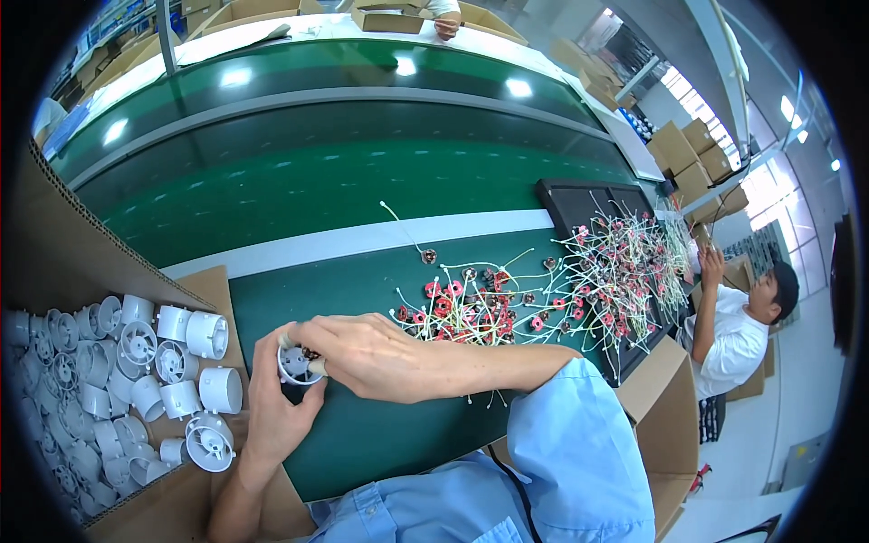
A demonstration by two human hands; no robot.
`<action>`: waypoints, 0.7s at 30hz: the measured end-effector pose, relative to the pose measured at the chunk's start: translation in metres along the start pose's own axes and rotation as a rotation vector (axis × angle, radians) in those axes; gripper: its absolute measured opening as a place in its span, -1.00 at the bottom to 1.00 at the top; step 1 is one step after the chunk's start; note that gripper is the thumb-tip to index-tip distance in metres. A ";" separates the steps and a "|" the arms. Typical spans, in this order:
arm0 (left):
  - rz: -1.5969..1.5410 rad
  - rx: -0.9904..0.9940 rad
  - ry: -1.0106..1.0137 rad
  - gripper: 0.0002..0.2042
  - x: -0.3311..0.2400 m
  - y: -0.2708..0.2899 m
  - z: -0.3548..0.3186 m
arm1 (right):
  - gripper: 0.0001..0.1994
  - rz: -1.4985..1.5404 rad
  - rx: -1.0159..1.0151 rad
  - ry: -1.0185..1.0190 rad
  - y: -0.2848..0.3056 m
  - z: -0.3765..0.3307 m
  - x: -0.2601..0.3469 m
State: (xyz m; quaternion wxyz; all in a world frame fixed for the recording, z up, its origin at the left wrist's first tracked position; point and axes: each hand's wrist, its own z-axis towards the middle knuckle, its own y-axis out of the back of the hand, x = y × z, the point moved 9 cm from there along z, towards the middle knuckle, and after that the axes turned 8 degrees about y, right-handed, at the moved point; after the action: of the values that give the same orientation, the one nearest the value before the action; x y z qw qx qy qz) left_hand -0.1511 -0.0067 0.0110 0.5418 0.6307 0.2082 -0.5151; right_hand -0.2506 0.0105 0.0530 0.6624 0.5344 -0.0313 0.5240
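My left hand [279, 398] is wrapped round a white plastic fan housing [294, 365], a short cylinder with spokes inside, held over the green work surface. My right hand [367, 357] reaches across from the right, fingers bent down into the housing's open top. Between those fingers a bit of a small dark, coppery motor coil [310, 354] shows; most of it is hidden. Pale covers sit on some fingertips. Right of my hands lies a pile of red and copper motor coils [462, 308] with thin white wires.
A cardboard box [222, 303] at left holds many white housings [220, 389]. A larger heap of wired coils [625, 271] covers a black tray [566, 204] at right. One coil [428, 256] lies apart. Beyond runs a green conveyor belt [362, 163]. A co-worker [738, 321] stands at right.
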 end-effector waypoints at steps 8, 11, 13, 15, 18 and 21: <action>-0.013 -0.042 -0.013 -0.45 -0.003 0.001 -0.006 | -0.70 -0.055 -0.105 0.085 0.005 -0.001 0.008; -0.007 -0.046 -0.028 -0.43 -0.003 -0.003 -0.004 | -0.72 -0.029 -0.182 0.147 0.010 0.003 0.016; -0.029 -0.044 -0.049 -0.42 -0.005 -0.002 -0.006 | -0.74 -0.154 -0.162 0.129 0.017 0.003 0.015; -0.055 -0.048 -0.086 -0.40 -0.007 -0.003 -0.003 | -0.72 -0.114 -0.116 0.057 0.022 -0.004 0.006; -0.063 -0.083 -0.007 -0.39 -0.002 0.006 -0.008 | -0.68 -0.022 -0.033 0.019 0.016 -0.004 -0.001; -0.172 -0.033 0.050 -0.38 0.003 0.004 -0.008 | -0.67 0.006 0.008 -0.163 0.014 -0.012 -0.015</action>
State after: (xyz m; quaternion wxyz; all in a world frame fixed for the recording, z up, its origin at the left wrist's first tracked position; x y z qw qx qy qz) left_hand -0.1431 -0.0016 0.0095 0.5005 0.6141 0.2834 -0.5404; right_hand -0.2739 0.0073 0.0488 0.6539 0.5779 -0.0847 0.4809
